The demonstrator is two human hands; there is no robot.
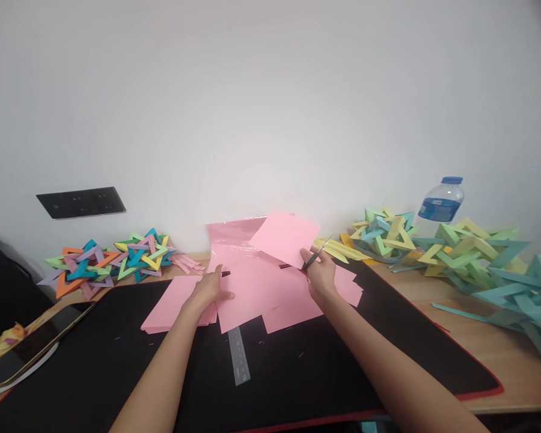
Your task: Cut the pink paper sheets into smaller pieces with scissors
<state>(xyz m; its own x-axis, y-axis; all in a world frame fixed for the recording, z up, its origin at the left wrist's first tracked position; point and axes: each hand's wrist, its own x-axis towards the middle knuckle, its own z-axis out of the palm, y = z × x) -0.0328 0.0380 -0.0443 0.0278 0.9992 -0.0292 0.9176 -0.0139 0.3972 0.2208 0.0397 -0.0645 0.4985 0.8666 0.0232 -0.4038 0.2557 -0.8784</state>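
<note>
A person's two bare hands work over a spread of pink paper sheets [261,288] on a black mat [117,361] that covers a wooden table [500,361]. The left hand [211,287] lies flat, fingers spread, pressing on the sheets at about 9 o'clock of the pile. The right hand [321,273], at about 3 o'clock of the pile and well apart from the left, is closed around a pair of scissors [316,255] and also pinches the near corner of one lifted pink sheet [285,237], which tilts up toward the wall. Whether the blades are parted cannot be told. A clear ruler [238,356] pokes out from under the sheets at 6 o'clock. At 9 o'clock, colourful folded paper stars [112,261] sit by the wall, with a phone [31,349] nearer the mat's left edge. At 3 o'clock lie green and teal paper frames [469,252], yellow strips [338,249] and a water bottle [440,201].
</note>
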